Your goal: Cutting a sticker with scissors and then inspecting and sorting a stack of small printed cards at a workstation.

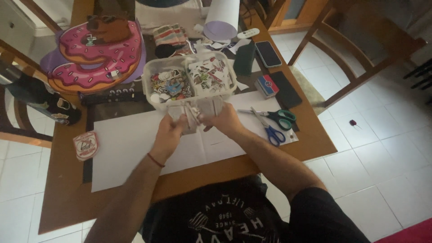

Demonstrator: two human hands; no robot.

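Observation:
My left hand [170, 129] and my right hand [222, 120] meet over a large white sheet of paper [130, 148] on the wooden table [67, 198]. Together they grip a small stack of paper cut-outs [193, 118], blurred, just in front of a clear plastic divided box [155, 67]. The box holds many small colourful stickers in its two far compartments. A thin red band circles my left wrist.
Two pairs of scissors, blue-handled [272, 132] and green-handled [281, 117], lie right of my hands. A big pink doughnut-shaped cut-out [96, 56], a phone [268, 54], a card deck [267, 85], a dark case [288, 92], a paper roll [220, 20] and a round sticker [85, 145] surround them. Chairs stand to the right.

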